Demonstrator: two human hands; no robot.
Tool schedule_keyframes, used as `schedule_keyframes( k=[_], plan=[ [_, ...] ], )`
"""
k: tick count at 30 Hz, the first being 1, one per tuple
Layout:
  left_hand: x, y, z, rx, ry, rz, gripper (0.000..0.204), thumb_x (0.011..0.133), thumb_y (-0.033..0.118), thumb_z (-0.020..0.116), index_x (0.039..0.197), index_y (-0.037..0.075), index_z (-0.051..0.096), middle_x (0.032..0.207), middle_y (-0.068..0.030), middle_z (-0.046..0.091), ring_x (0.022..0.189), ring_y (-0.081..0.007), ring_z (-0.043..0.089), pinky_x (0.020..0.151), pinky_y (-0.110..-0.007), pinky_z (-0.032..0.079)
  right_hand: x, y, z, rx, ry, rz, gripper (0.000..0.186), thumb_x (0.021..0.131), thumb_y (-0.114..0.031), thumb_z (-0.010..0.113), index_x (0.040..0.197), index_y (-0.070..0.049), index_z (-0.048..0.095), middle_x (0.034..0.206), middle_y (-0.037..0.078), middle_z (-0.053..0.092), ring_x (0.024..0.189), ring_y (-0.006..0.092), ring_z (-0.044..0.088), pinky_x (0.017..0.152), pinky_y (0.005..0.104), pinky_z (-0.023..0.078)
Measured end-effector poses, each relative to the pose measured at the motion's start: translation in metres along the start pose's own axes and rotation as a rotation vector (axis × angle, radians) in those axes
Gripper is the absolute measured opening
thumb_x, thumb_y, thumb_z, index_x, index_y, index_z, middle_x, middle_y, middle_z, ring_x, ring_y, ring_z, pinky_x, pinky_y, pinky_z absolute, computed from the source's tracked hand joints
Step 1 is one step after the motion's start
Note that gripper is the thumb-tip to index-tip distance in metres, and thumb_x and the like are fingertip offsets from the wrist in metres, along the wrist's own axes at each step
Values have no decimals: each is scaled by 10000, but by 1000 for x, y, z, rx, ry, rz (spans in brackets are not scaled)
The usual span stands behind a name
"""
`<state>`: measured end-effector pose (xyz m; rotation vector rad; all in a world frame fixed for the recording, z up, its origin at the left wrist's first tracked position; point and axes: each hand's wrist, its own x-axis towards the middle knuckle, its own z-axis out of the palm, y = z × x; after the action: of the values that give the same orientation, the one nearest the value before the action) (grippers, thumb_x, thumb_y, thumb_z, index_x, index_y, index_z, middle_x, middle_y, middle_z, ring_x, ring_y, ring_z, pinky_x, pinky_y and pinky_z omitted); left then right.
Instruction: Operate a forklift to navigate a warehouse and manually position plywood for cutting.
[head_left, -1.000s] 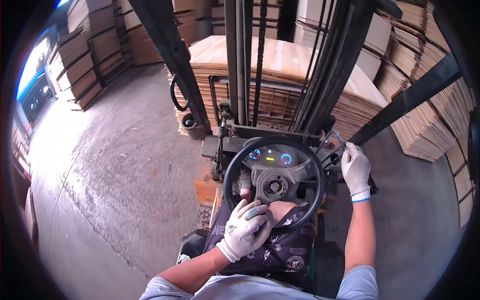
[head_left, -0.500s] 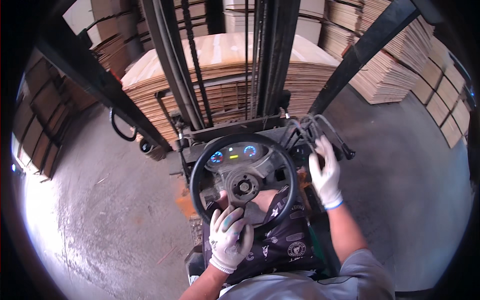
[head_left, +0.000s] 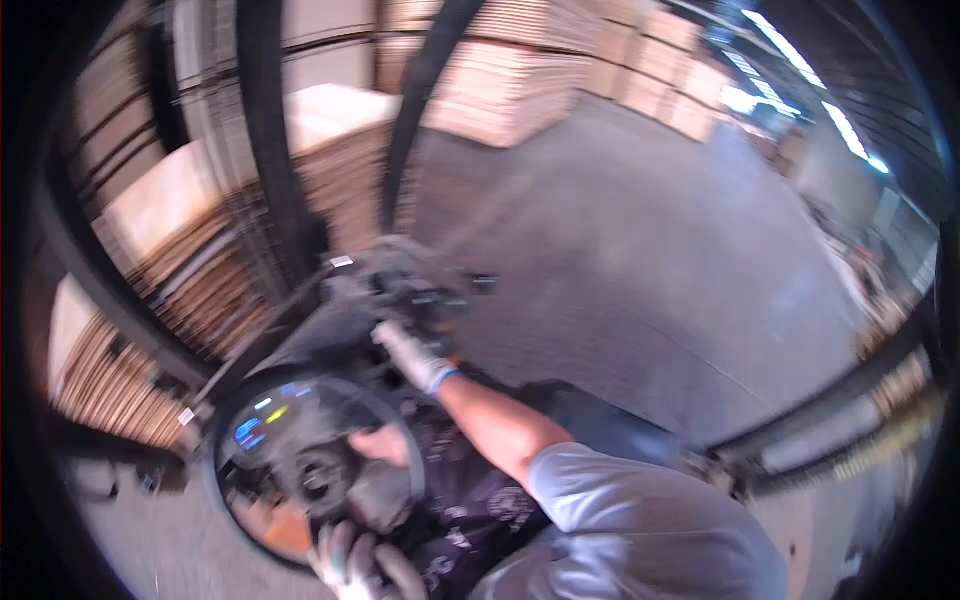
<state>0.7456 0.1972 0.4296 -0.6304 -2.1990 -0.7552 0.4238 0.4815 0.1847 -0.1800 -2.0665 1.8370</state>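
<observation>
My left hand (head_left: 350,565), in a white work glove, is at the lower rim of the forklift's black steering wheel (head_left: 418,455). Its fingers bend over the rim, though motion blurs them. My right hand (head_left: 408,352), also gloved, reaches forward to the control levers (head_left: 425,295) beside the dashboard. Blur hides whether its fingers close round a lever. Blue and yellow lights glow on the instrument panel (head_left: 270,415) behind the wheel.
Stacks of thin wooden sheets (head_left: 200,270) stand beyond the mast (head_left: 270,130). More board stacks (head_left: 510,85) line the far side. Grey concrete floor (head_left: 640,230) stretches to the right, and a dark frame post (head_left: 830,390) crosses the right edge.
The view has swung to the right, so the wheel and mast now sit at the left. My right hand has moved forward to the levers; my left hand stays at the wheel.
</observation>
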Motion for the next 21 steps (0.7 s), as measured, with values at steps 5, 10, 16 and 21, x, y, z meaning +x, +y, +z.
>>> schedule_keyframes(
  k=[5,10,16,21],
  plan=[
    [-24,22,33,77,-91,-48,209,1047,4,718,1251,-42,729,1307,-260,740,1263,-479,684,1120,-667,507,-101,-40,-90,100,-290,261,436,1135,-438,671,1308,-55,787,1072,-2,800,914,133,687,873,329,545],
    [-20,53,53,35,-128,-57,184,1055,9,715,1231,-36,741,1280,-254,747,1247,-468,687,1129,-648,510,-90,-97,-158,626,-75,240,605,1167,-529,621,1490,-20,669,1345,92,735,1161,162,686,998,343,553],
    [-17,70,64,20,-54,-54,118,1056,6,710,1155,-34,760,1209,-250,761,1197,-449,711,1130,-611,535,-4,-212,-125,61,165,-212,481,1145,-441,609,1257,-7,783,1008,199,809,940,295,806,799,480,601],
    [-12,77,61,52,-42,-56,92,1055,-20,715,1141,-28,749,1179,-236,758,1151,-432,726,1122,-597,555,74,-225,-88,-151,315,-287,421,1093,-362,611,906,0,717,839,299,729,845,522,741,740,578,564]
  ],
)
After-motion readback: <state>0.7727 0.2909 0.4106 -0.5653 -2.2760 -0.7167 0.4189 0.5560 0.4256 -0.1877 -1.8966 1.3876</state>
